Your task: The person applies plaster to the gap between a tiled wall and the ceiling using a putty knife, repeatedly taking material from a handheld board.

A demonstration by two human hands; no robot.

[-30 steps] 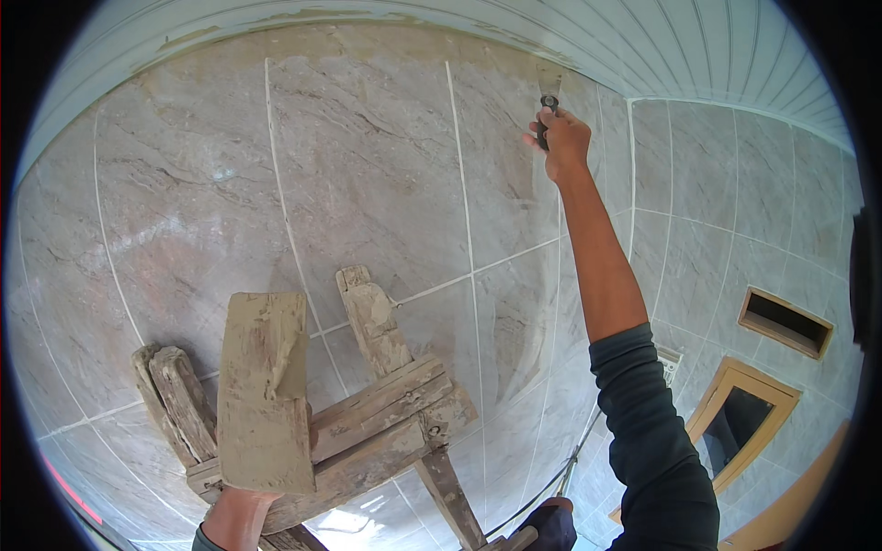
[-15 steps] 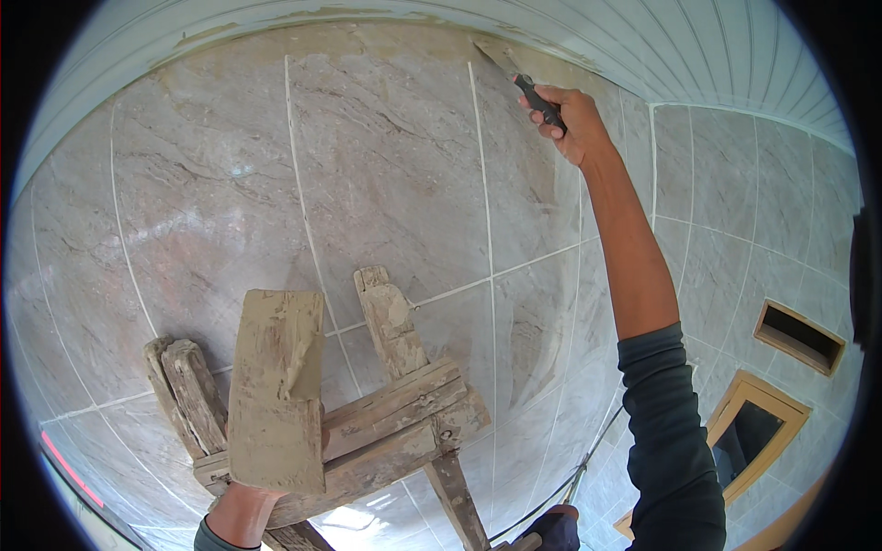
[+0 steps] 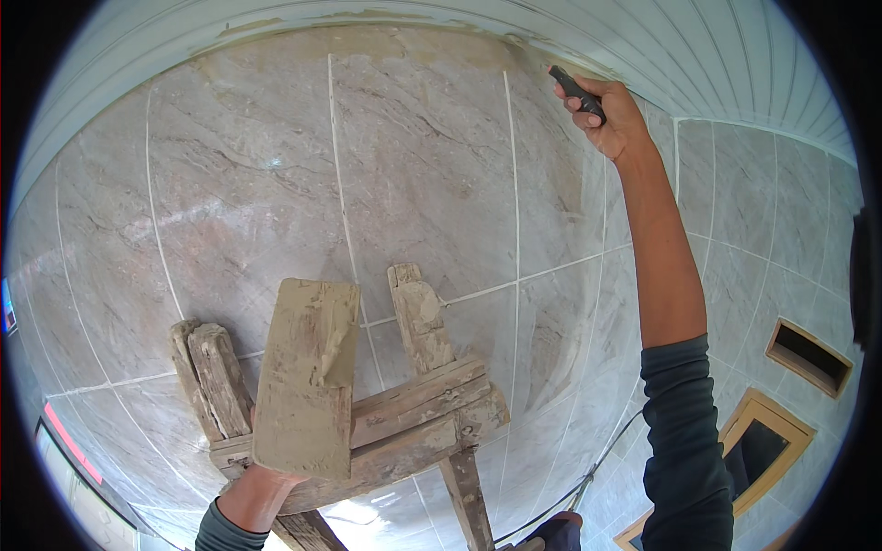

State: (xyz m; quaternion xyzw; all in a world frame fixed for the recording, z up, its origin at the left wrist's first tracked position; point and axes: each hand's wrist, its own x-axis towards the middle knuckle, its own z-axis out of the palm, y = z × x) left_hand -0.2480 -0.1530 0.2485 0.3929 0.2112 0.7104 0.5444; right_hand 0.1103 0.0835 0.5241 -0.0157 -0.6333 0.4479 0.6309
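Observation:
My right hand [image 3: 616, 118] is raised to the top of the tiled wall [image 3: 423, 184], closed around the black handle of a putty knife [image 3: 579, 95]. Its blade is at the beige strip [image 3: 395, 44] where the tiles meet the ceiling; its outline is hard to make out there. Low in front of me, my left hand [image 3: 262, 489] holds up a flat rectangular board [image 3: 299, 395] coated in beige paste. A thicker ridge of paste [image 3: 340, 354] sticks up on the board's right half. The board hides most of my left fingers.
Behind the board stands a rough wooden trestle [image 3: 395, 477], its posts against the wall. The ribbed pale ceiling [image 3: 588, 37] runs close overhead. At right are a wood-framed niche [image 3: 808, 356] and a wood-framed window [image 3: 763, 445]. A dark cable [image 3: 588, 477] hangs below.
My right hand and the putty knife have moved a little right along the top edge. The view has shifted left, so the wall, trestle and board sit further right.

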